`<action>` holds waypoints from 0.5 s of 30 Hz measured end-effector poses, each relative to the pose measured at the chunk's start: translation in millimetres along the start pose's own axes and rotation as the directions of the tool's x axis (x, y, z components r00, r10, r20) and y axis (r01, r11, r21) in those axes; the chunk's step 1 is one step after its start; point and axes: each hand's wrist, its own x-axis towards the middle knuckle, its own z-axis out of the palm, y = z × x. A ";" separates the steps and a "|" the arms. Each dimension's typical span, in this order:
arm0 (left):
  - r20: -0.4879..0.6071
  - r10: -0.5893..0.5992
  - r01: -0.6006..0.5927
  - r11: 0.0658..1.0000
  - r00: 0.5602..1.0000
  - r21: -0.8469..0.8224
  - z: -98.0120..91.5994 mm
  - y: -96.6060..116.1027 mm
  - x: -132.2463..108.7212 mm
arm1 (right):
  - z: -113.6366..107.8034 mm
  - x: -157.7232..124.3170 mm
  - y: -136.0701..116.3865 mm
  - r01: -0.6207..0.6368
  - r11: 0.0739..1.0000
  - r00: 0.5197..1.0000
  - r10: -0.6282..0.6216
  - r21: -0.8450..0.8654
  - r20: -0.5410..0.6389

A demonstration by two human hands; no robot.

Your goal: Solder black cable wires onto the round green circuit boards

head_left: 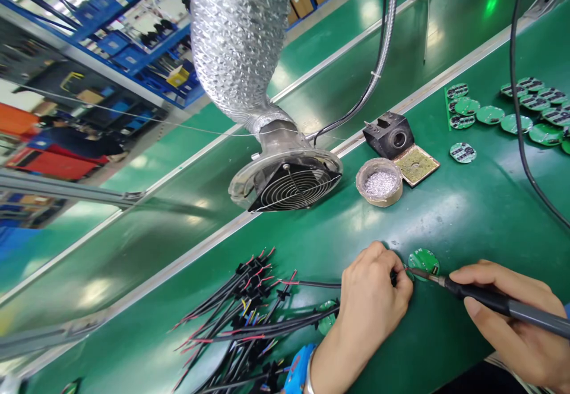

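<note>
My right hand [512, 317] is closed around a soldering iron [485, 299], its tip pointing left. That tip reaches the fingertips of my left hand [376, 287], which pinches a thin black cable [312, 284]. Whether the tip touches the wire end is too small to tell. A round green circuit board [424, 261] lies on the green bench just beyond the iron's tip. Left of my left wrist is a pile of black cables [240, 322] with red and coloured wire ends. Another green board [327, 318] is partly hidden among them.
A fume extractor [296, 186] on a silver duct [240, 37] hangs over the bench. Behind my hands stand a round tub of metallic bits [379, 183], a black iron holder [389, 134] and its sponge tray [417, 165]. Several round boards [516, 123] lie at right, crossed by a black cord [519, 109].
</note>
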 end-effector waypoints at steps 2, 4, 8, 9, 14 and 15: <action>-0.002 0.000 0.000 1.000 1.000 0.000 0.0 0.4 0.2 | 2.2 -1.0 -2.5 -0.038 0.999 0.999 0.038 0.008 -0.029; -0.005 -0.002 0.002 1.000 1.000 0.006 0.0 1.0 0.5 | 2.5 -1.9 -2.7 -0.046 0.999 0.998 0.046 0.004 -0.043; 0.002 0.003 -0.003 1.000 1.000 0.023 -0.7 1.4 1.1 | -5.3 0.1 1.5 0.030 0.999 0.998 -0.031 -0.038 -0.047; 0.004 0.008 -0.009 1.000 1.000 0.027 -1.1 1.1 1.5 | -7.8 1.5 1.7 0.044 0.998 0.998 -0.046 -0.049 -0.049; 0.012 0.032 -0.032 0.998 0.999 0.059 -3.1 -0.1 5.1 | -10.4 9.2 -2.0 0.072 0.995 0.993 -0.078 -0.065 -0.091; 0.012 0.031 -0.032 0.997 0.999 0.071 -3.1 0.8 5.0 | -8.4 9.3 0.5 0.065 0.996 0.993 -0.070 -0.058 -0.093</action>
